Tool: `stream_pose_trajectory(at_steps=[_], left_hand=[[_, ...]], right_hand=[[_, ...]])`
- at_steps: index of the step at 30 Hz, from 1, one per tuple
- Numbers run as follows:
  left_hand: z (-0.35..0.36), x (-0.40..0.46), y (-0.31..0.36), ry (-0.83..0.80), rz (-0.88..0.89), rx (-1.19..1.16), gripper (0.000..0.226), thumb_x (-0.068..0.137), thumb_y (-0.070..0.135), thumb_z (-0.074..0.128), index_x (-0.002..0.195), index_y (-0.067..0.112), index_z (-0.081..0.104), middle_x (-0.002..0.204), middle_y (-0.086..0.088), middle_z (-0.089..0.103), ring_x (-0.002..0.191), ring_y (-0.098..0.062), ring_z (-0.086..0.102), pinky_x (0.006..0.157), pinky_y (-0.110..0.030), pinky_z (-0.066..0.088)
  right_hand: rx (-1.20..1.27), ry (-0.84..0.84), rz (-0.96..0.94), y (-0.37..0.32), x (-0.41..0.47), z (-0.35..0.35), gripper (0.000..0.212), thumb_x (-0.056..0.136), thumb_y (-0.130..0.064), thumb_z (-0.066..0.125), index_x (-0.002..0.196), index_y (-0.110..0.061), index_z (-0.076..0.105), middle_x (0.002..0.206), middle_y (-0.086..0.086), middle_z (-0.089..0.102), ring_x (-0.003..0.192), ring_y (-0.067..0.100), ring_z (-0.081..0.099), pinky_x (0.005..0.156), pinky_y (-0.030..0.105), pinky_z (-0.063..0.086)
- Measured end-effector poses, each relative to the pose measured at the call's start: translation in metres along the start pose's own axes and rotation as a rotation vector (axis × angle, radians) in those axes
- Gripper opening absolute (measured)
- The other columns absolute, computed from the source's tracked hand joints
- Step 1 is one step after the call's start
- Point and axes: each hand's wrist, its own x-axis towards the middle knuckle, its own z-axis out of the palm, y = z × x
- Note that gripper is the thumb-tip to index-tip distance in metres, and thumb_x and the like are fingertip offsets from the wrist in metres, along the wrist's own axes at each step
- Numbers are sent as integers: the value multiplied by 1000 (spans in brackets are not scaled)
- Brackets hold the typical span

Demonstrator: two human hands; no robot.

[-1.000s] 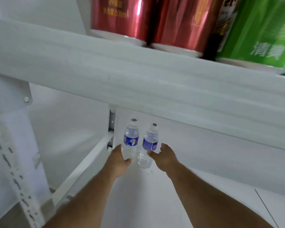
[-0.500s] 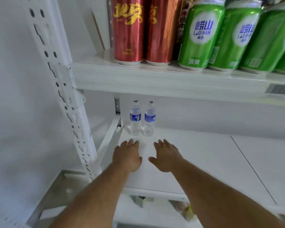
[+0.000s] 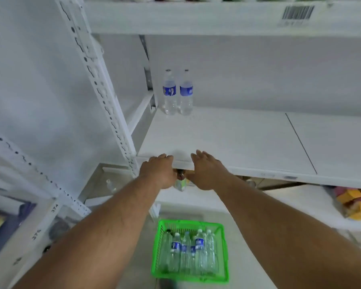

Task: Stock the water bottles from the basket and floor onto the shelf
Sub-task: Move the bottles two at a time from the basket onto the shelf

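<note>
White metal shelving (image 3: 227, 140) filled the view, its perforated upright (image 3: 104, 97) slanting down the left side against a pale wall; a second perforated post (image 3: 40, 176) crossed the lower left corner, with numbers printed on a rail below it. At the back left corner of the middle shelf stood two water bottles (image 3: 177, 92), upright, side by side and touching or nearly so, each with a blue label; they were well apart from the front edge. On the front lip of the shelf above, toward the right, sat a barcode label (image 3: 297, 13).

At the front edge of the middle shelf, near its left corner, the left hand (image 3: 158, 171) lay palm down, fingers loosely bent over the edge and holding nothing; just beside it the right hand (image 3: 206, 170) was likewise palm down, fingers straight and close together, their tips over the shelf's front edge, also holding nothing. Between and below the two hands a small bottle-like object (image 3: 180, 183) showed on the lower shelf, too blurred to name.

On the floor below, between the forearms, sat a green basket (image 3: 224, 247) holding several clear water bottles (image 3: 188, 253) with blue labels, some upright and some leaning; their exact count could not be told. At the far right edge of the lower shelf lay yellow and pink packets (image 3: 356, 203).
</note>
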Motion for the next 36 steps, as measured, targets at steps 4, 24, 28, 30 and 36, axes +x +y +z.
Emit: stream_pose_trajectory(at_steps=[4,24,28,30,36], left_hand=[[35,-36,15,-17,27,8,52,89,39,55,137,21,45,140,0,53,125,-28,52,95,-39,46],[240,-52,-23,-472,-25,-176,67,91,49,51,150,28,29,150,-2,44,134,-28,46,106,-41,42],[284,-34,-28,-540,-100,-301,73,91,54,52,153,25,26,155,-5,38,138,-29,42,110,-40,39],[312,-20,-28,-567,-128,-360,74,90,53,54,152,23,27,154,-7,38,137,-28,44,109,-38,40],[433,43,-15,-613,-216,-441,81,83,54,62,151,24,30,146,-8,48,116,-29,62,95,-39,52]], right_hand=[[16,-101,-7,12,-41,29,80,97,-56,46,157,-10,20,166,10,15,152,27,15,120,44,21],[155,-504,391,50,-111,228,78,95,-58,44,155,-13,23,163,10,25,149,28,25,120,42,27],[253,-533,494,64,-96,262,74,98,-53,47,154,-10,27,158,10,34,143,31,36,115,38,33],[309,-535,547,78,-81,285,72,97,-52,49,152,-8,31,155,12,39,139,32,41,112,38,37],[347,-577,566,139,-15,394,69,98,-50,50,150,-9,33,152,15,42,138,33,44,110,37,39]])
